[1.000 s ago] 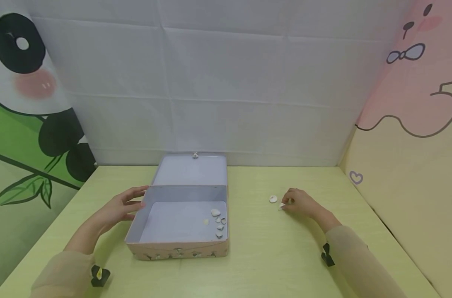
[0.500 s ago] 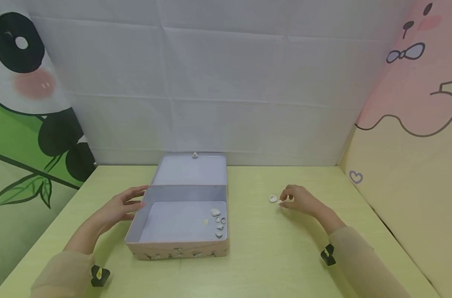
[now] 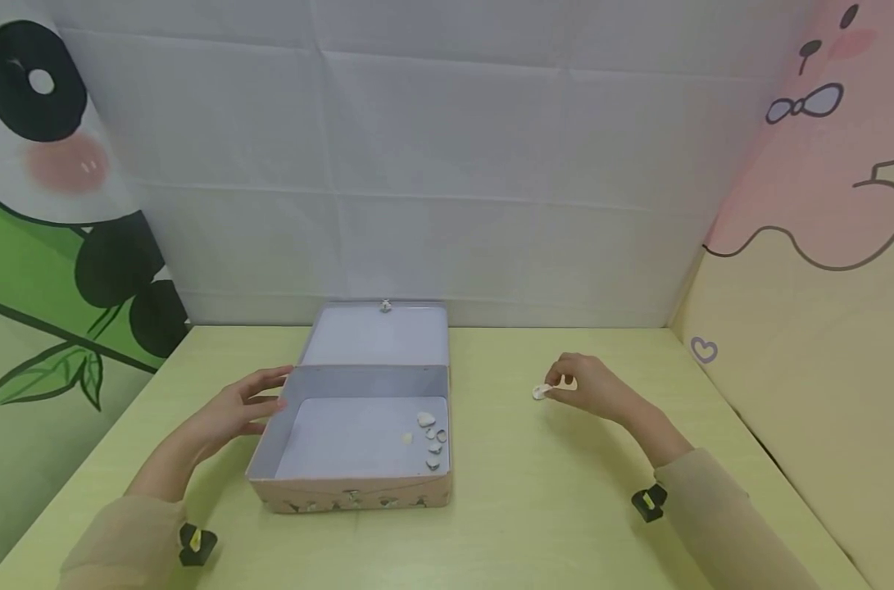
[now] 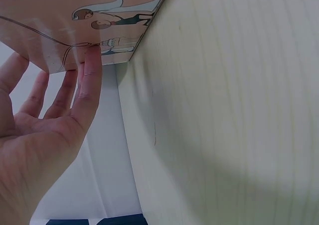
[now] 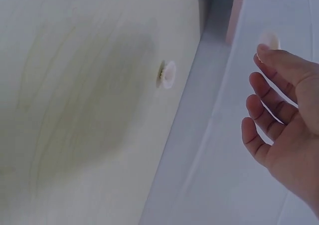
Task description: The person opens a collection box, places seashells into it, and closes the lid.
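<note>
My right hand (image 3: 594, 388) is raised above the table's right part, pinching a small white seashell (image 5: 269, 40) between thumb and forefinger. On the table just to its left lies another white seashell (image 3: 538, 393), which the right wrist view shows apart from the fingers. My left hand (image 3: 224, 418) touches the left side of a pinkish tin box (image 3: 306, 496). Its fingers are extended against the printed wall, as the left wrist view shows. Several shells, including a larger white shell (image 3: 425, 419), lie inside along the box's right side.
The box's lid (image 3: 376, 334) stands hinged back toward a white cloth (image 3: 447, 188). Cartoon panels flank both sides of the pale yellow table (image 3: 505, 508). A black wrist strap piece (image 3: 197, 545) hangs at the left sleeve.
My right hand has lifted its shell off the table and moved slightly left and up, close to the other shell. The left hand and the box have stayed in place.
</note>
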### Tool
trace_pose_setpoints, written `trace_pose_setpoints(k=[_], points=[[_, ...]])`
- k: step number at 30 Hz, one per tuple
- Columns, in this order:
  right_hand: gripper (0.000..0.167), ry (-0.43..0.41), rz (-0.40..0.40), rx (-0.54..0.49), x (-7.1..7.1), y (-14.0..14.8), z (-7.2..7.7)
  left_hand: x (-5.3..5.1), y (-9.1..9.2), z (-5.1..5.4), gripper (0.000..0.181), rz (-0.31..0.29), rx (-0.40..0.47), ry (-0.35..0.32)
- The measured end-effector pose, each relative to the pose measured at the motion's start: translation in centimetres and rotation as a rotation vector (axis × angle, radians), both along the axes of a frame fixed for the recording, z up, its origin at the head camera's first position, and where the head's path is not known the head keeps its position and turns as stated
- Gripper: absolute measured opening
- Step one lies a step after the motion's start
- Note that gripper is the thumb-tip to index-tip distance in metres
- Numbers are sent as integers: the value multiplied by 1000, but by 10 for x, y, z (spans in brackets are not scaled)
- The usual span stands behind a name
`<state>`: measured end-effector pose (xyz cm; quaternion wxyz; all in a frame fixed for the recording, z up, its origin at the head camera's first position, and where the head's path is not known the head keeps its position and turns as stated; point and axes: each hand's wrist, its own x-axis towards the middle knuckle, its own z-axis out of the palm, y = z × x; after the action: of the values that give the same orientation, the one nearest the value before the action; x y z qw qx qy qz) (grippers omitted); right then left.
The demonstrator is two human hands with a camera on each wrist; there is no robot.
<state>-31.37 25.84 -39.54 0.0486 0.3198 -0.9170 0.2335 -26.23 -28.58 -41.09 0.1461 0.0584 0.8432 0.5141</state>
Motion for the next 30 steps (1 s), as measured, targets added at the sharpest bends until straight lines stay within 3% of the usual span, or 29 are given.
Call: trace_pose_setpoints(k=[17, 30], points=[[8, 98, 12, -82, 24, -39, 38, 0, 0, 0, 74, 6, 19, -1], [10, 188, 58, -260, 38, -81, 47, 2, 1, 2, 72, 2, 20, 2]])
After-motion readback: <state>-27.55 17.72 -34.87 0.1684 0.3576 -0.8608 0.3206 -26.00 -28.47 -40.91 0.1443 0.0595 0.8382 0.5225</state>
